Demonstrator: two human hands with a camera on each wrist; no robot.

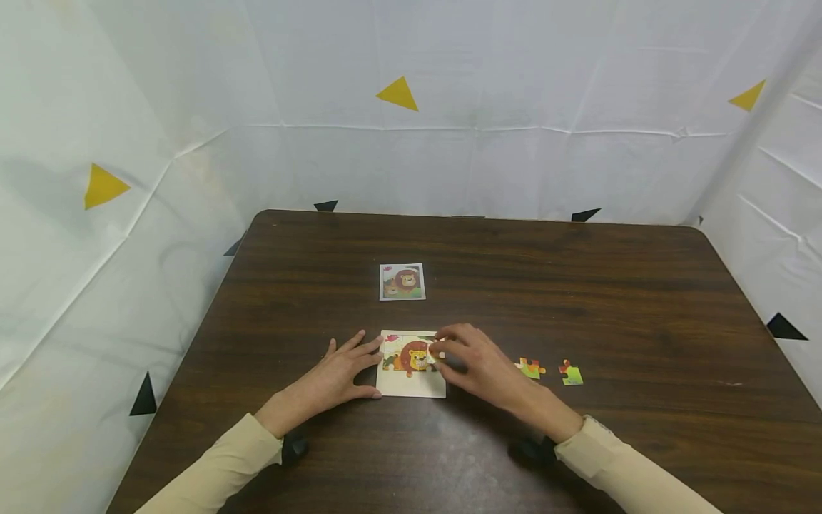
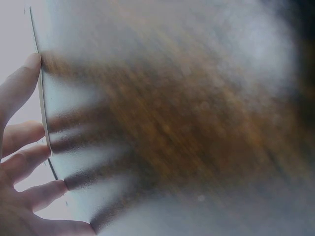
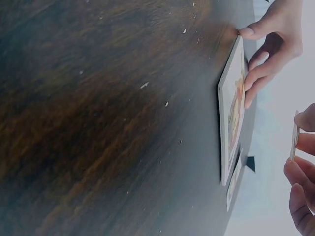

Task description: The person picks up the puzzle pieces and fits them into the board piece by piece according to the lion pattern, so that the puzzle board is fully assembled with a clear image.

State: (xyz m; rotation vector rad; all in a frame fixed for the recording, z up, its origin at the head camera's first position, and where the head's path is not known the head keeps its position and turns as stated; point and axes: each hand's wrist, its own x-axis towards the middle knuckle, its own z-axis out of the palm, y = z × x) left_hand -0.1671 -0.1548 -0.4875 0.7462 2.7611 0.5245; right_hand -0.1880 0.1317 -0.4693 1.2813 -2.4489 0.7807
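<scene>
A pale puzzle board lies on the dark table, its upper part filled with joined jigsaw pieces that make up a lion picture. My left hand has its fingers spread at the board's left edge, thumb by the lower left corner. Over the board's right side, my right hand pinches a thin puzzle piece between thumb and fingers. In the right wrist view that piece is held on edge, apart from the board. Its printed face is mostly hidden by the fingers.
Two loose puzzle pieces, an orange-and-green one and a green-and-red one, lie right of the board. Beyond the board is a small lion picture card. White sheeting with yellow and black triangles stands around the wooden table.
</scene>
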